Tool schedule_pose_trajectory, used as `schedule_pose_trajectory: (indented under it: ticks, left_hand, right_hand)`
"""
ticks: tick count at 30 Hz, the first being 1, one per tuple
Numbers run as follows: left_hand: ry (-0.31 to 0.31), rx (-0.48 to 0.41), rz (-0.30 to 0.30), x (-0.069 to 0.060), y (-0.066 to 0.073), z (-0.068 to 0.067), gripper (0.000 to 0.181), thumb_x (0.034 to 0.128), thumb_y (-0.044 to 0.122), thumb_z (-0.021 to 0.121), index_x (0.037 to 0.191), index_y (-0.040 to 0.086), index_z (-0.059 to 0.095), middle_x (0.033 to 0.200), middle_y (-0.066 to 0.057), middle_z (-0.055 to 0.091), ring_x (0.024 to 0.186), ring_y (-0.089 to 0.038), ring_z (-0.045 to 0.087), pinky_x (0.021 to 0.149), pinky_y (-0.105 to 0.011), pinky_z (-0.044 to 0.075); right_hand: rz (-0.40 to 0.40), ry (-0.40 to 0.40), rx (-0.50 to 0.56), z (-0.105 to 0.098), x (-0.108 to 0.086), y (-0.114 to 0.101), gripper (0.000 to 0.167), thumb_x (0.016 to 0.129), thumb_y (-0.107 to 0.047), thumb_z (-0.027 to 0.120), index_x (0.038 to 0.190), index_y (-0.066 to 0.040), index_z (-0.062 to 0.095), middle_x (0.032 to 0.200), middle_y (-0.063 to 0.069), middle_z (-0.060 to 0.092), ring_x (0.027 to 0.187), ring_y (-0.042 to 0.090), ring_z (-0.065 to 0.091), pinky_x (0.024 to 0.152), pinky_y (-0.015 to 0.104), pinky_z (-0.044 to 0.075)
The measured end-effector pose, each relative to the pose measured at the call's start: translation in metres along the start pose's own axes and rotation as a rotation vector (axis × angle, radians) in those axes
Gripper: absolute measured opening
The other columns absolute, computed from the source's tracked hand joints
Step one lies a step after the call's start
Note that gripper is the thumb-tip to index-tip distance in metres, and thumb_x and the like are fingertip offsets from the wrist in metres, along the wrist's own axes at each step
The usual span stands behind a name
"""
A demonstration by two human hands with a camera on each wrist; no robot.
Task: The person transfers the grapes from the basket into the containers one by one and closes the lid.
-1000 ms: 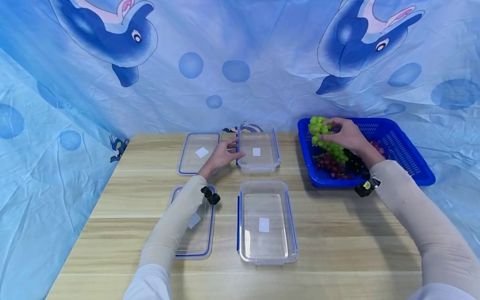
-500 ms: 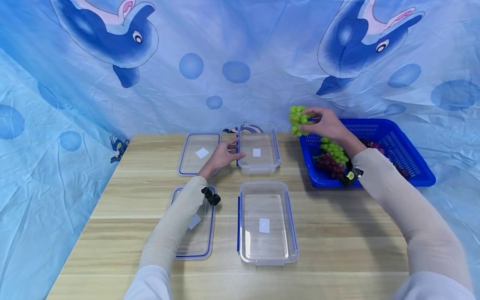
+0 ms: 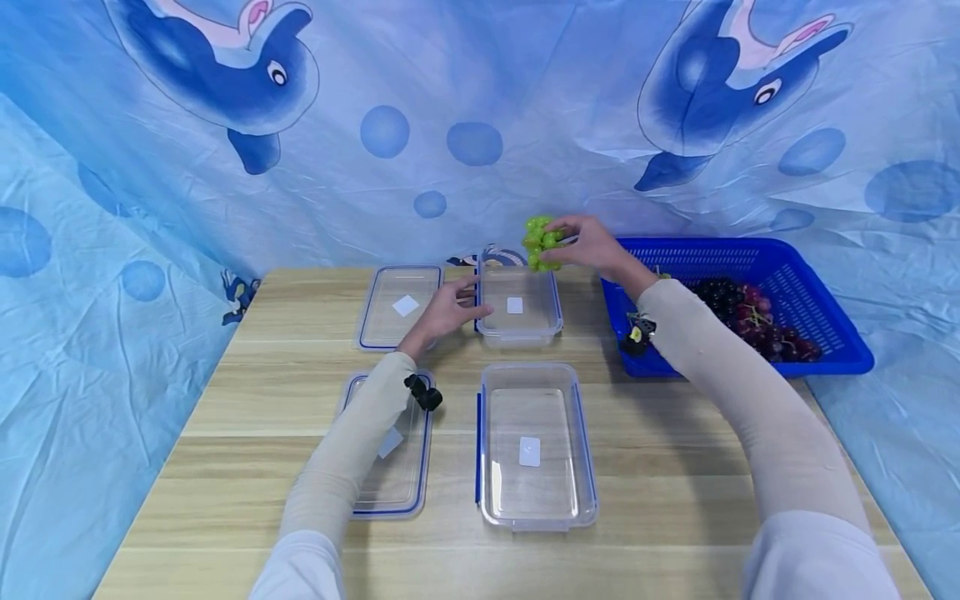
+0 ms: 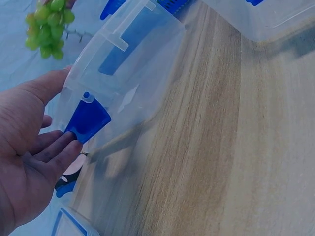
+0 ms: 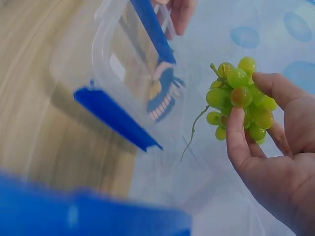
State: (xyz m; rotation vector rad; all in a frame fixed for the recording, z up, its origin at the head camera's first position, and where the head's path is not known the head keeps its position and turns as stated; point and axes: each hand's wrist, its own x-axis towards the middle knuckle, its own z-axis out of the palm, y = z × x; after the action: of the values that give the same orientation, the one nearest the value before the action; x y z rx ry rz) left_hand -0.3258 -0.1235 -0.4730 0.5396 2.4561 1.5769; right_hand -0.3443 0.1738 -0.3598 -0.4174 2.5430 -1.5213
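Observation:
In the far clear plastic container [image 3: 517, 329], the left side wall has my left hand [image 3: 447, 310] on it. The thumb lies at the rim, while the fingers [image 4: 61, 152] bear on the blue latch [image 4: 87, 122]. Above this container's far right corner, my right hand [image 3: 588, 246] pinches a small bunch of green grapes [image 3: 540, 243] between thumb and fingers. The right wrist view shows the bunch [image 5: 241, 101] with its thin stem hanging free. Behind the right forearm sits the blue basket [image 3: 840, 333], holding black grapes [image 3: 718, 293] and red grapes [image 3: 768, 333]; the forearm hides part of it.
A second open container [image 3: 536, 500] stands nearer on the wooden table [image 3: 225, 467]. Two blue-edged lids lie at the left: a far lid [image 3: 390, 329] and a near lid [image 3: 397, 479], partly under the left forearm. A printed blue curtain [image 3: 337, 192] hangs behind.
My right hand has lifted the green grapes out of the basket and carried them left, over the far container. The left hand has stayed in place.

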Motion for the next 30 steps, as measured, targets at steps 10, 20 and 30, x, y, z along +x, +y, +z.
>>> schedule_pose_trajectory:
  ticks: [10,20,30]
  left_hand:
    - [-0.006,-0.001,-0.001,-0.001,0.003,-0.001,0.075,0.0952,0.025,0.075,0.156,0.002,0.038,0.158,-0.019,0.042,0.138,-0.037,0.051,0.112,-0.048,0.048]
    - [-0.013,-0.007,0.001,0.0,0.003,-0.002,0.075,0.0949,0.023,0.076,0.157,0.003,0.038,0.159,-0.018,0.041,0.138,-0.038,0.05,0.112,-0.049,0.048]
    - [-0.022,-0.028,-0.017,0.001,0.002,-0.002,0.076,0.0938,0.028,0.077,0.157,0.008,0.039,0.16,-0.015,0.04,0.14,-0.035,0.048,0.113,-0.048,0.047]
  right_hand:
    - [0.058,0.012,0.004,0.039,0.027,0.006,0.05,0.085,-0.015,0.084,0.13,-0.002,0.065,0.121,0.022,0.063,0.102,0.029,0.063,0.08,0.036,0.062]
    - [0.129,0.011,0.053,0.07,0.04,0.017,0.05,0.086,-0.009,0.083,0.132,-0.003,0.064,0.121,0.021,0.061,0.102,0.028,0.06,0.095,0.05,0.057]
    - [0.183,-0.036,0.101,0.087,0.047,0.032,0.053,0.084,-0.002,0.081,0.134,-0.002,0.063,0.118,0.022,0.064,0.089,0.024,0.065,0.094,0.047,0.06]
